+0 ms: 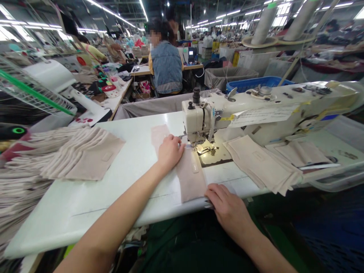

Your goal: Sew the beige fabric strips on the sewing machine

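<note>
A beige fabric piece [189, 185] with a small stitched label lies on the pale table, its far part beside the needle area of the sewing machine [199, 117]. On its far part my left hand [170, 152] rests palm down, fingers stretched toward the presser foot and thumb apart. My right hand [227, 204] is closed at the near right corner, pinching the cloth by the table's front edge. Dark pointed metal tips [209, 204], perhaps thread snips, poke out beneath those fingers. Another beige piece [159, 132] lies partly under my left hand.
Stacked beige pieces [88, 155] fan out at the left, beside a large heap of cloth [22, 182]. More labelled pieces [261, 163] lie right of the needle plate. A white fan [54, 76] stands back left. Beyond a fabric-lined bin, a person in a denim vest [167, 68] sits.
</note>
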`<state>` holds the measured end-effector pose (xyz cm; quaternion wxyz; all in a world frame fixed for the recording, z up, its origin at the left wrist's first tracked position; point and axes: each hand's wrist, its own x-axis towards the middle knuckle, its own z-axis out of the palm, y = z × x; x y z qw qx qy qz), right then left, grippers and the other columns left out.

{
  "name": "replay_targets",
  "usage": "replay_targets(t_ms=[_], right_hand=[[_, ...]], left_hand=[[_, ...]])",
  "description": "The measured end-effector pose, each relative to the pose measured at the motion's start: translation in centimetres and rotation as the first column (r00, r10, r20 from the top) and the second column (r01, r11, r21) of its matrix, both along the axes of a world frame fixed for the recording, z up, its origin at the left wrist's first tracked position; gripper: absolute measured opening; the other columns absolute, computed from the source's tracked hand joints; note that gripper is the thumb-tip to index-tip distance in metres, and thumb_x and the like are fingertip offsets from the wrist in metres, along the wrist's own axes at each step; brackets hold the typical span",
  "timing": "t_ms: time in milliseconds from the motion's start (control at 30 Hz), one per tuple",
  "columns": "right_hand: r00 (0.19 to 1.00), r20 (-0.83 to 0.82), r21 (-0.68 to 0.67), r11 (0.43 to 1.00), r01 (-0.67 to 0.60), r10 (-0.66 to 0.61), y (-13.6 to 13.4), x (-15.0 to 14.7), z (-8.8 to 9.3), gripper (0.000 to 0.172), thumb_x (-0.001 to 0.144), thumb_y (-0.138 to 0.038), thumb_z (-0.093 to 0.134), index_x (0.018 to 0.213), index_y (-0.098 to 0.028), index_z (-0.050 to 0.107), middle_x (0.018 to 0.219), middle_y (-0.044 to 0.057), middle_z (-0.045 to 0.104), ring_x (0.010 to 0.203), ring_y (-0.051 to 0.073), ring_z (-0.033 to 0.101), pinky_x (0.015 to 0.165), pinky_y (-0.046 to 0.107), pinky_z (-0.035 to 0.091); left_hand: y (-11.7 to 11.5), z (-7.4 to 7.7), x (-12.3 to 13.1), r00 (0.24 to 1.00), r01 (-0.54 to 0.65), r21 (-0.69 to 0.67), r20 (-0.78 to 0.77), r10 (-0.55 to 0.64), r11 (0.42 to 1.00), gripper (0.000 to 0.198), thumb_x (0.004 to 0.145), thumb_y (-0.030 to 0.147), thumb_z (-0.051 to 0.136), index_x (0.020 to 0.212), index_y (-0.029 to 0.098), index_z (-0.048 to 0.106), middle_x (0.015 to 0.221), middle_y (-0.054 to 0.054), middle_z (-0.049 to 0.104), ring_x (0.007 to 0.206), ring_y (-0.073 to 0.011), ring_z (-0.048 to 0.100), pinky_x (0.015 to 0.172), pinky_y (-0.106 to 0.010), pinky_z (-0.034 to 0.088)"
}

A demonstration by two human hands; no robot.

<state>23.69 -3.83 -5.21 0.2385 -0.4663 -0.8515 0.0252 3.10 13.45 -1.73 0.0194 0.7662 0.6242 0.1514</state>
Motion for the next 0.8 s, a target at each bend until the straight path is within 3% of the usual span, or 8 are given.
replay_targets(t_ms=[133, 200, 267, 300, 367, 400, 533, 800], right_hand=[[0.999, 0.025, 0.043, 0.999, -0.027, 0.026, -0.3, 0.3, -0.2, 0.030, 0.087, 0.000, 0.041, 0.101, -0.017, 0.063, 0.109, 0.011, 0.069, 0.085, 0.021, 0.063, 0.066, 0.030, 0.051], [0.999, 0.033, 0.050, 0.998, -0.032, 0.031, -0.5, 0.5, -0.4, 0.034, 0.086, 0.000, 0.041, 0.105, -0.015, 0.064, 0.111, 0.012, 0.070, 0.085, 0.021, 0.064, 0.066, 0.030, 0.053], [0.999, 0.031, 0.035, 0.999, -0.040, 0.039, -0.6, 0.7, -0.5, 0.037, 0.085, 0.000, 0.041, 0.109, -0.014, 0.065, 0.114, 0.013, 0.070, 0.086, 0.021, 0.066, 0.067, 0.031, 0.054], [0.999, 0.027, 0.024, 0.999, -0.046, 0.045, -0.7, 0.8, -0.6, 0.038, 0.085, -0.001, 0.041, 0.111, -0.014, 0.065, 0.115, 0.013, 0.070, 0.086, 0.021, 0.066, 0.068, 0.031, 0.055], [0.998, 0.018, 0.007, 0.998, -0.057, 0.056, -0.7, 1.0, -0.6, 0.043, 0.084, -0.001, 0.040, 0.116, -0.013, 0.065, 0.117, 0.014, 0.070, 0.088, 0.021, 0.067, 0.071, 0.032, 0.057], [0.998, 0.014, 0.000, 0.998, -0.062, 0.062, -0.7, 1.0, -0.5, 0.045, 0.084, -0.001, 0.039, 0.119, -0.012, 0.065, 0.118, 0.014, 0.070, 0.089, 0.021, 0.068, 0.072, 0.033, 0.057], [0.997, -0.002, 0.005, 0.997, -0.075, 0.075, -0.4, 1.1, -0.2, 0.049, 0.083, 0.000, 0.037, 0.122, -0.010, 0.065, 0.118, 0.014, 0.071, 0.090, 0.021, 0.068, 0.074, 0.033, 0.058], [0.998, -0.011, -0.027, 0.998, -0.060, 0.060, 0.4, 1.0, -0.3, 0.050, 0.081, 0.000, 0.040, 0.122, -0.014, 0.066, 0.119, 0.012, 0.071, 0.095, 0.021, 0.068, 0.080, 0.033, 0.059]], left_hand=[[-1.4, 0.1, -2.9, 0.973, -0.059, 0.038, -0.220, 0.066, 0.998, 0.027, 0.095, 0.024, 0.044, 0.104, 0.010, 0.066, 0.108, -0.018, 0.064, 0.106, -0.0340, 0.059, 0.084, -0.043, 0.052], [-2.9, 0.3, -3.4, 0.977, -0.016, 0.054, -0.214, 0.027, 0.998, 0.027, 0.095, 0.020, 0.043, 0.107, 0.009, 0.065, 0.110, -0.019, 0.064, 0.104, -0.0336, 0.059, 0.086, -0.046, 0.052], [-5.4, 0.4, -2.9, 0.973, 0.205, 0.057, -0.116, -0.198, 0.977, 0.027, 0.097, 0.019, 0.041, 0.106, 0.012, 0.065, 0.112, -0.016, 0.066, 0.102, -0.0287, 0.061, 0.091, -0.044, 0.052], [-7.0, 0.4, -2.4, 0.928, 0.370, 0.039, -0.055, -0.367, 0.928, 0.027, 0.098, 0.020, 0.041, 0.104, 0.014, 0.066, 0.111, -0.014, 0.067, 0.101, -0.0255, 0.062, 0.093, -0.041, 0.052], [-10.3, 0.0, -1.3, 0.755, 0.656, -0.031, 0.030, -0.655, 0.754, 0.026, 0.098, 0.021, 0.042, 0.111, 0.016, 0.065, 0.115, -0.010, 0.068, 0.106, -0.0222, 0.062, 0.094, -0.036, 0.053], [-11.8, -0.2, -0.8, 0.703, 0.712, -0.033, 0.025, -0.711, 0.702, 0.027, 0.097, 0.020, 0.045, 0.116, 0.016, 0.063, 0.118, -0.010, 0.068, 0.110, -0.0231, 0.062, 0.094, -0.036, 0.054], [-14.5, -1.6, -0.1, 0.678, 0.733, 0.004, -0.085, -0.730, 0.680, 0.034, 0.095, 0.016, 0.049, 0.128, 0.012, 0.057, 0.128, -0.013, 0.065, 0.119, -0.0272, 0.060, 0.097, -0.041, 0.055], [-13.3, -1.8, -0.4, 0.674, 0.736, -0.002, -0.091, -0.733, 0.677, 0.034, 0.096, 0.016, 0.049, 0.128, 0.014, 0.059, 0.127, -0.013, 0.065, 0.121, -0.0268, 0.060, 0.099, -0.042, 0.056]])
